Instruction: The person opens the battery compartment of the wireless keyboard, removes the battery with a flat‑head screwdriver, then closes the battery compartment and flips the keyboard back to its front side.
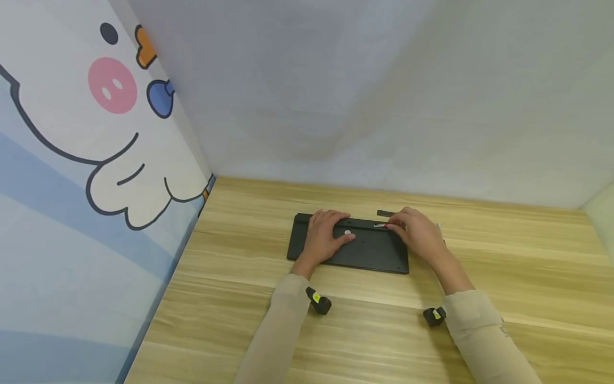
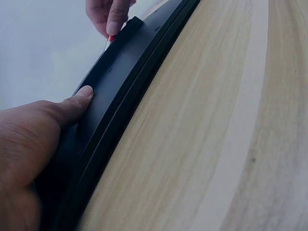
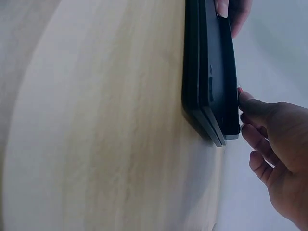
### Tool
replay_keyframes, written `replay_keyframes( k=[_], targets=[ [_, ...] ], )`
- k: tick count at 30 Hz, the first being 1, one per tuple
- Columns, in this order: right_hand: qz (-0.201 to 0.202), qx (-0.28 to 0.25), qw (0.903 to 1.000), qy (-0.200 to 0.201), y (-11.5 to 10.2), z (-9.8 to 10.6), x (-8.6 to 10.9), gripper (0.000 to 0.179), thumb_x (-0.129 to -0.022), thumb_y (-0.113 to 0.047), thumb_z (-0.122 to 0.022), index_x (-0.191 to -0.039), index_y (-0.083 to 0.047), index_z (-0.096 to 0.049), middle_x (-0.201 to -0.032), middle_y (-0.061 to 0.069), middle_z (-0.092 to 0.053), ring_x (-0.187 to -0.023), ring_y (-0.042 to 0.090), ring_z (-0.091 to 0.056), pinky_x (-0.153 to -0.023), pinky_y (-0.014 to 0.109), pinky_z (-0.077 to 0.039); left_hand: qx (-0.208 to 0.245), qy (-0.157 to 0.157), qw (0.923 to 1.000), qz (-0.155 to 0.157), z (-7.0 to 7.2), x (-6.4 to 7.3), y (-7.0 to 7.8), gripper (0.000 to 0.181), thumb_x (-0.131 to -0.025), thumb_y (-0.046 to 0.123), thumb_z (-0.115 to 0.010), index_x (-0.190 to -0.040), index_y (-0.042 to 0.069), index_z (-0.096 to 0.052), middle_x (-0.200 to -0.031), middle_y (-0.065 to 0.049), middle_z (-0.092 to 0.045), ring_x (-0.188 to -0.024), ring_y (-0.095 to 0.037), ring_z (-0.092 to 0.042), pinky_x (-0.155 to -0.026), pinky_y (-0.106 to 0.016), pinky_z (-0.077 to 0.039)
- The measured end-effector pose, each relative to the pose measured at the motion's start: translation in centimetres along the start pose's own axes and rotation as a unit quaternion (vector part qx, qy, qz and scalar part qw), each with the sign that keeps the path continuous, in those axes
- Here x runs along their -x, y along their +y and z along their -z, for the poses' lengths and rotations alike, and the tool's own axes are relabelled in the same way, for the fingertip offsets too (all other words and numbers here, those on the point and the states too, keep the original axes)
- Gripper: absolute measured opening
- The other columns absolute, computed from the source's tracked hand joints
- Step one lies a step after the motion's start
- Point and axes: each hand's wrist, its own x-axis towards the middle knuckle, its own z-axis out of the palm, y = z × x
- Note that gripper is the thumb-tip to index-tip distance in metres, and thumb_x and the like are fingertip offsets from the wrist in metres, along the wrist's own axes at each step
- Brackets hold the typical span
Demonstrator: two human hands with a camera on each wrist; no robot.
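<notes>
A black keyboard (image 1: 369,250) lies face down on the wooden table, a raised ridge along its far side. On its left part rests my left hand (image 1: 323,237), fingers spread toward the far edge and thumb (image 2: 83,96) flat on the underside. My right hand (image 1: 417,234) is at the ridge's right half, pinching the red end of a small silver battery (image 1: 379,225) between thumb and fingertips. The battery's silver part lies over a slot in the ridge. A narrow black cover strip (image 1: 385,213) sits just behind the keyboard, partly hidden by the right hand.
A small pale item (image 1: 438,226) shows beyond the right hand, mostly covered by it. The wooden table (image 1: 216,298) meets a pale back wall (image 1: 307,106) and, on the left, a cartoon-printed panel (image 1: 57,213). Black wrist cameras hang by both sleeves.
</notes>
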Motion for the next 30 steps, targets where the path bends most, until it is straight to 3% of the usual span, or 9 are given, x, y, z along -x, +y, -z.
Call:
replay_keyframes(
  k=[12,19,30],
  targets=[
    [0.008,-0.011,0.9998,0.015,0.4,1.1,0.7,0.015,-0.1,-0.017,-0.066,-0.107,-0.005,-0.073,-0.104,0.012,-0.068,-0.093,0.029,-0.067,-0.078,0.046,-0.056,0.0,0.005,1.0,-0.005,0.1,0.1,0.0,0.056,-0.092,0.043,-0.075,-0.142,0.023,-0.06,-0.141,-0.001,-0.063,-0.137,-0.024,-0.054,-0.132,-0.046,-0.019],
    [0.001,-0.022,0.9983,0.054,2.0,3.1,1.0,0.015,-0.101,-0.016,-0.065,-0.106,-0.004,-0.072,-0.101,0.012,-0.068,-0.09,0.029,-0.066,-0.076,0.045,-0.053,-0.002,0.005,1.0,-0.007,0.0,0.0,-0.1,0.056,-0.092,0.043,-0.075,-0.142,0.023,-0.059,-0.141,-0.001,-0.063,-0.137,-0.024,-0.054,-0.132,-0.047,-0.019],
    [-0.018,-0.014,0.9982,0.056,4.6,4.7,1.5,0.019,-0.102,-0.018,-0.063,-0.108,-0.002,-0.071,-0.106,0.016,-0.068,-0.092,0.032,-0.064,-0.077,0.049,-0.053,-0.006,0.006,0.9999,-0.012,-0.2,-0.1,-0.2,0.057,-0.092,0.045,-0.074,-0.142,0.023,-0.059,-0.141,-0.001,-0.063,-0.137,-0.023,-0.054,-0.133,-0.047,-0.019]
  ],
)
